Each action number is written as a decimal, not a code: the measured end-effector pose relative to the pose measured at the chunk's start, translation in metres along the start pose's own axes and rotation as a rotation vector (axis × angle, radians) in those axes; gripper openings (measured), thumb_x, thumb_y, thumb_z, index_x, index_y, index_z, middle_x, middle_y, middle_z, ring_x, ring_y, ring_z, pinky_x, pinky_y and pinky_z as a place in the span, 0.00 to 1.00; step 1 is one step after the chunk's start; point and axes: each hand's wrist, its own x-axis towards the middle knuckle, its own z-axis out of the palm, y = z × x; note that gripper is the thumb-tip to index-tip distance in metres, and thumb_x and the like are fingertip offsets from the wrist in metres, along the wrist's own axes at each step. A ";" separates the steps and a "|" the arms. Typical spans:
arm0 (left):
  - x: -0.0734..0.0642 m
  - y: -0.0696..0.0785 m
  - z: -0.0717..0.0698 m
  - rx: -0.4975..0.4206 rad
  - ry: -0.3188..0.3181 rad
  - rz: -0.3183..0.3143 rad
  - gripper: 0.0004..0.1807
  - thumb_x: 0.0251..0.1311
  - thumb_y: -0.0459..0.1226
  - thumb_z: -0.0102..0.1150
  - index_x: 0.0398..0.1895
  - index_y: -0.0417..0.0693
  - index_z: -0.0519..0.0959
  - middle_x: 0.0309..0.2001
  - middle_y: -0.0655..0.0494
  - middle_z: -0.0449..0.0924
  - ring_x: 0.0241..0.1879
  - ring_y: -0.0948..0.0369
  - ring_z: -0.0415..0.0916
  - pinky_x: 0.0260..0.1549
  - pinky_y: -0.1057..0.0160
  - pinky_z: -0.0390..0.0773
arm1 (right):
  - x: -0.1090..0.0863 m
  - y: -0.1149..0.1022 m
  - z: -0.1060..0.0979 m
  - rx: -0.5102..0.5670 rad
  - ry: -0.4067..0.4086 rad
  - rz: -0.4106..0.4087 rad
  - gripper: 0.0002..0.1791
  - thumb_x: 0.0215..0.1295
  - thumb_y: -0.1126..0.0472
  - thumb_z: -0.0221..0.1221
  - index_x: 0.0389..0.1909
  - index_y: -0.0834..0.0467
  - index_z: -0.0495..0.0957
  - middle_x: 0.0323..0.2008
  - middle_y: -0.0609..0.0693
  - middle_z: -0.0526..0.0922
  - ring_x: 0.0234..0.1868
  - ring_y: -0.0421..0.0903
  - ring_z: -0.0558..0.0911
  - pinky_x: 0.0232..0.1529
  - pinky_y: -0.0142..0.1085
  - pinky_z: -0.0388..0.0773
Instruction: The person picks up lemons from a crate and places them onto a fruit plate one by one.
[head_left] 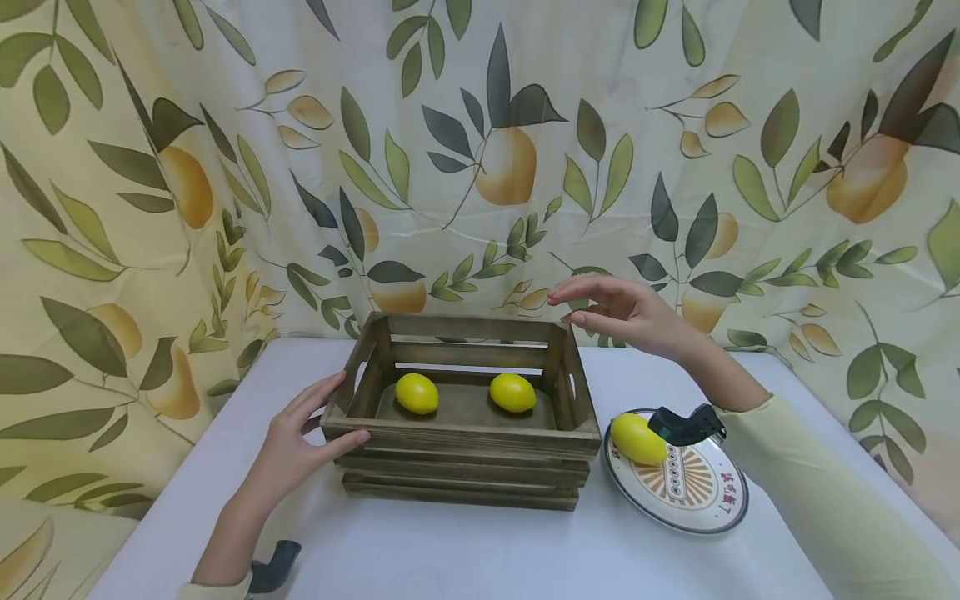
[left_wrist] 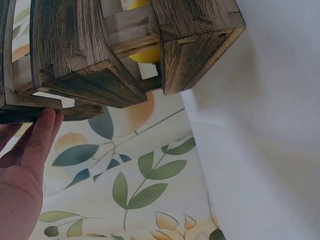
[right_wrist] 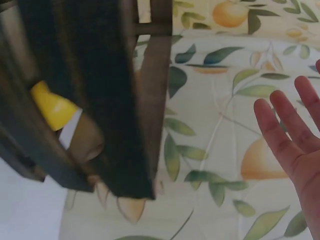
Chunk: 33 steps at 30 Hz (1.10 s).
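A brown slatted wooden crate point(head_left: 465, 454) stands on the white table with two lemons, one point(head_left: 417, 393) towards the left and another point(head_left: 513, 392) towards the right. My left hand point(head_left: 296, 446) holds the crate's left end, thumb over the front rim and fingers along the side; the left wrist view shows those fingers point(left_wrist: 39, 142) against the wood. Above the crate's back right corner my right hand point(head_left: 626, 315) hovers with nothing in it, fingers apart in the right wrist view. A third lemon point(head_left: 637, 439) lies on a round plate point(head_left: 712, 517), partly covered by the wrist strap.
The plate, with a dark rim and an orange print, sits right of the crate under my right forearm. Behind the table point(head_left: 420, 550) hangs a curtain point(head_left: 465, 242) patterned with leaves and fruit, also covering the left side.
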 end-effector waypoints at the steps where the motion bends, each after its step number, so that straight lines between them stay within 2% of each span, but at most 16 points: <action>1: 0.000 -0.001 0.000 -0.002 0.002 0.004 0.43 0.51 0.40 0.74 0.71 0.49 0.66 0.69 0.49 0.66 0.66 0.48 0.65 0.53 0.45 0.78 | 0.004 -0.001 0.001 -0.002 -0.005 0.001 0.18 0.61 0.82 0.54 0.53 0.75 0.73 0.56 0.51 0.79 0.57 0.43 0.78 0.52 0.33 0.81; 5: 0.001 -0.001 0.000 -0.017 0.001 0.006 0.43 0.50 0.40 0.75 0.71 0.49 0.66 0.69 0.49 0.67 0.66 0.47 0.65 0.54 0.45 0.78 | 0.017 -0.002 0.004 -0.017 -0.024 0.014 0.18 0.62 0.80 0.55 0.54 0.74 0.74 0.56 0.51 0.80 0.57 0.43 0.78 0.52 0.33 0.81; 14: 0.004 0.002 -0.001 -0.023 -0.030 -0.020 0.43 0.52 0.41 0.74 0.72 0.48 0.65 0.70 0.47 0.65 0.67 0.46 0.64 0.56 0.45 0.76 | 0.037 -0.003 0.013 -0.044 -0.066 0.055 0.17 0.65 0.74 0.57 0.55 0.71 0.74 0.56 0.57 0.79 0.58 0.45 0.78 0.55 0.32 0.79; 22: 0.001 -0.002 -0.004 -0.030 -0.020 -0.030 0.43 0.52 0.41 0.74 0.72 0.49 0.65 0.70 0.47 0.65 0.67 0.46 0.65 0.55 0.44 0.77 | 0.063 0.007 0.026 -0.008 -0.149 0.073 0.17 0.67 0.71 0.58 0.55 0.69 0.75 0.55 0.61 0.79 0.57 0.48 0.78 0.53 0.36 0.81; 33: 0.004 -0.002 -0.003 -0.033 -0.028 -0.023 0.43 0.52 0.43 0.74 0.72 0.48 0.65 0.70 0.47 0.65 0.66 0.47 0.65 0.56 0.46 0.77 | 0.088 0.022 0.040 0.002 -0.200 0.099 0.16 0.67 0.68 0.59 0.55 0.69 0.76 0.54 0.56 0.80 0.56 0.55 0.77 0.53 0.39 0.81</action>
